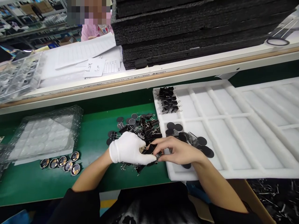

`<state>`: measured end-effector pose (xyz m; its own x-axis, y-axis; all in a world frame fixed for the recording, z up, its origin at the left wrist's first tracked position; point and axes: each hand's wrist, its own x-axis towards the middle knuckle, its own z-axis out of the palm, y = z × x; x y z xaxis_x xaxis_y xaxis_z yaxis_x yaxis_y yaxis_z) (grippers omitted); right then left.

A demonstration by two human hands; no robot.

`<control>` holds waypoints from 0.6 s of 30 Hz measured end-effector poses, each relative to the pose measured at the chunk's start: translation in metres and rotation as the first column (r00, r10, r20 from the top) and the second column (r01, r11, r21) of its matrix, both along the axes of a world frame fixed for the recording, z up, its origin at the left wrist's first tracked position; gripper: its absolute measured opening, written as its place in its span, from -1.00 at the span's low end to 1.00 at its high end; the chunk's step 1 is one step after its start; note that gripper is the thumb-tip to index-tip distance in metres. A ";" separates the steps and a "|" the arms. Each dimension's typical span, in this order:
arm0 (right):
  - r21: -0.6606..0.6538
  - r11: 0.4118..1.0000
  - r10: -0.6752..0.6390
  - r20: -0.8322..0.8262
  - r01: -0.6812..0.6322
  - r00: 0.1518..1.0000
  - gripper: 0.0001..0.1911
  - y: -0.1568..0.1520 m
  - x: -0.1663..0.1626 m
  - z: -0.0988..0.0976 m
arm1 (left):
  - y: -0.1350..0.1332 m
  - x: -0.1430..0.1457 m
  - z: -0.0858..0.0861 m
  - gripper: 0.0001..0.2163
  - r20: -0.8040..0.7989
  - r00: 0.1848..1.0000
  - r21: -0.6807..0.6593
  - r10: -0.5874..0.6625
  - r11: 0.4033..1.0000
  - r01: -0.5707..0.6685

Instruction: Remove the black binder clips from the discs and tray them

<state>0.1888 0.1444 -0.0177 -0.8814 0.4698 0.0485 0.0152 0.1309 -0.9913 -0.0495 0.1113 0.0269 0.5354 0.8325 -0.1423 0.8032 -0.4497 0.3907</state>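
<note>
My left hand [130, 147], in a white glove, is closed around a black binder clip [149, 149]. From the right, my bare right hand [177, 150] pinches the same clip between thumb and fingers. A small dark piece shows at the right fingertips, too hidden to name. Just beyond both hands lies a heap of black binder clips [148, 127] with wire handles, and dark round discs [120, 119] lie beside it. More black discs [202, 141] sit in the near left compartment of a white foam tray [211, 116], partly behind my right hand.
Binder clips [167, 99] stand in rows in the tray's far left compartment. Several round shiny parts [62, 161] lie on the green table [98, 180] at left, near stacked clear plastic trays [46, 130]. A ledge [105, 82] carries papers and black foam sheets [187, 31]. A person sits beyond.
</note>
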 end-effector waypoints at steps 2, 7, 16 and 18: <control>-0.110 0.990 -0.090 -0.010 0.088 0.996 -0.84 0.001 0.001 -0.001 | 0.001 -0.001 -0.001 -0.49 0.037 0.998 -0.011 0.042 0.999 -0.041; -0.670 0.579 -0.638 -0.018 0.464 0.770 -0.77 0.006 -0.008 -0.010 | 0.009 -0.006 0.001 -0.59 0.188 0.952 -0.169 0.240 0.963 -0.209; -0.702 0.504 -0.691 0.022 0.503 0.723 -0.68 0.000 -0.021 -0.014 | 0.008 0.004 -0.003 -0.66 0.207 0.854 -0.611 0.478 0.745 -0.268; -0.726 0.468 -0.706 0.035 0.503 0.707 -0.68 -0.002 -0.024 -0.015 | 0.006 0.007 -0.004 -0.66 0.209 0.841 -0.607 0.498 0.741 -0.288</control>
